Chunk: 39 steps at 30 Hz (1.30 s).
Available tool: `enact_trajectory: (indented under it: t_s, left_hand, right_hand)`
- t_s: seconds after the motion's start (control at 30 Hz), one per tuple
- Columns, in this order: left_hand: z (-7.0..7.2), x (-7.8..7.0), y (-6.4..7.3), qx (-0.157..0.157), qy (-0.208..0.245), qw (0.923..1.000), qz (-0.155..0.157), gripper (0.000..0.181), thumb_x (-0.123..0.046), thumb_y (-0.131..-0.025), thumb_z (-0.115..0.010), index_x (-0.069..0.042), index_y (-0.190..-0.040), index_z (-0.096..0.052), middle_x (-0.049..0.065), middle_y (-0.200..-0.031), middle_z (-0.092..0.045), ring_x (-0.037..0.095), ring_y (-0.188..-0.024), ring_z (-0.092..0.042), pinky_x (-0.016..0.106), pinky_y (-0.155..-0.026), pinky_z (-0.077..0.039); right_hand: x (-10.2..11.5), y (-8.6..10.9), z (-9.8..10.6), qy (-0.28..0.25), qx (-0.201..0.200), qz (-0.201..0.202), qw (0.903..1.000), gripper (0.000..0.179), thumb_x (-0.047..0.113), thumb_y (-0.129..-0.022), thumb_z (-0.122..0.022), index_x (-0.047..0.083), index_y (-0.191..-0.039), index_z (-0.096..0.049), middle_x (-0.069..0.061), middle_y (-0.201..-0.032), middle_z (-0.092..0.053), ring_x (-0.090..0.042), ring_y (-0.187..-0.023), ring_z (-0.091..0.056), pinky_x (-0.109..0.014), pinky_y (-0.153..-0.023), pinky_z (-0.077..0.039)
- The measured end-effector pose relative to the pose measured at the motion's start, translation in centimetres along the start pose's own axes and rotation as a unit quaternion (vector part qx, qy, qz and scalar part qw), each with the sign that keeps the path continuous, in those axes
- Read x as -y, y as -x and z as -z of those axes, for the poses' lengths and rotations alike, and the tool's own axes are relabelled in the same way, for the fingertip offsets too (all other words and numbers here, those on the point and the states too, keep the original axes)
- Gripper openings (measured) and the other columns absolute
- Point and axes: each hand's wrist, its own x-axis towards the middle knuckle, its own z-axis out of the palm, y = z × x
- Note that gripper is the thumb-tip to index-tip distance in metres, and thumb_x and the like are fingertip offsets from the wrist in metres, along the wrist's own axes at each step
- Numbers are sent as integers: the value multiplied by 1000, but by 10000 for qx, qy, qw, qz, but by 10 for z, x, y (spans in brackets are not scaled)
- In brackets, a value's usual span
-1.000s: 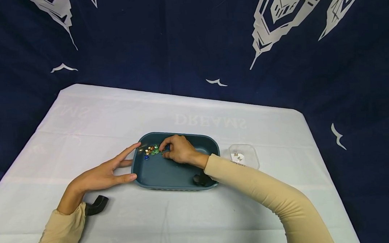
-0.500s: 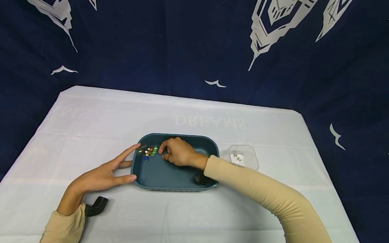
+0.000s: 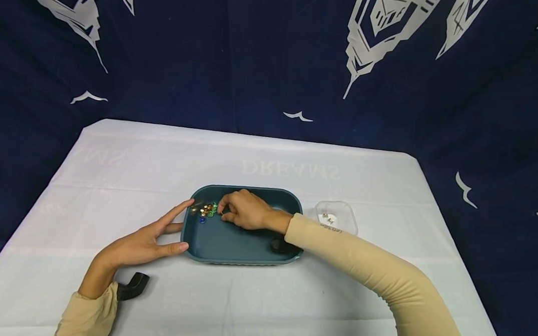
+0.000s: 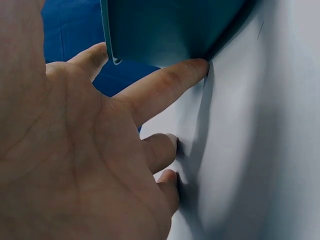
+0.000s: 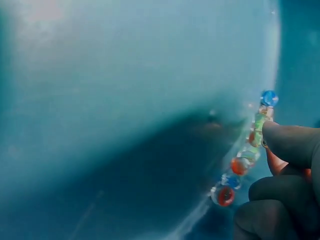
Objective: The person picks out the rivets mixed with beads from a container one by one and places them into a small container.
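Note:
Inside a dark teal tray (image 3: 242, 242), several small coloured glass marbles (image 3: 207, 210) lie clustered near its left end. My right hand (image 3: 245, 209) reaches into the tray from the right, thumb and forefinger pinched together at the cluster's right side. The right wrist view has the thumb (image 5: 290, 145) against a greenish marble (image 5: 261, 121) in a row of clear, blue and orange ones; the fingertips partly hide it. Fingers spread, my left hand (image 3: 139, 241) touches the tray's left wall. In the left wrist view, one fingertip of the left hand (image 4: 85, 135) meets the tray's lower edge.
Right of the tray stands a clear plastic box (image 3: 337, 217) with a white piece and tiny items in it. A black curved wrist mount (image 3: 133, 286) sits by the left sleeve. A white cloth (image 3: 239, 304) covers the table; a dark blue curtain (image 3: 246, 58) hangs behind.
My right hand has shifted slightly left toward the marble cluster, and the blue marble seen beside its fingertips a second ago no longer shows. The left hand stays at the tray's left wall.

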Motion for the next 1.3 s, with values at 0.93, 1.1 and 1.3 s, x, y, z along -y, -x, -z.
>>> enact_trajectory:
  t_s: [0.93,1.1,1.3]
  left_hand:
    - [0,1,-1,-3,-29,10000,28,90,-35,-96,-68,-43,-160,-4,25,-157,-36,44,-140,-43,75,-102,-30]
    - [0,1,-1,9,-35,10000,9,90,-35,-96,-68,-42,-160,-4,24,-158,-34,44,-140,-43,75,-102,-31]
    - [1,1,-2,19,-40,10000,-25,90,-35,-96,-68,-42,-160,-4,24,-158,-34,44,-140,-43,75,-103,-30]
  right_hand:
    - [7,23,37,-164,-285,45,9994,21,14,-99,-65,3,-116,-70,5,-51,-43,-8,-47,-41,-23,-72,-47]
    - [5,29,43,-271,-348,108,9990,21,13,-98,-66,1,-115,-70,5,-52,-43,-7,-47,-41,-24,-73,-49]
    - [2,36,49,-457,-438,-72,9980,22,13,-98,-66,-1,-116,-69,5,-51,-40,-8,-47,-40,-25,-78,-51]
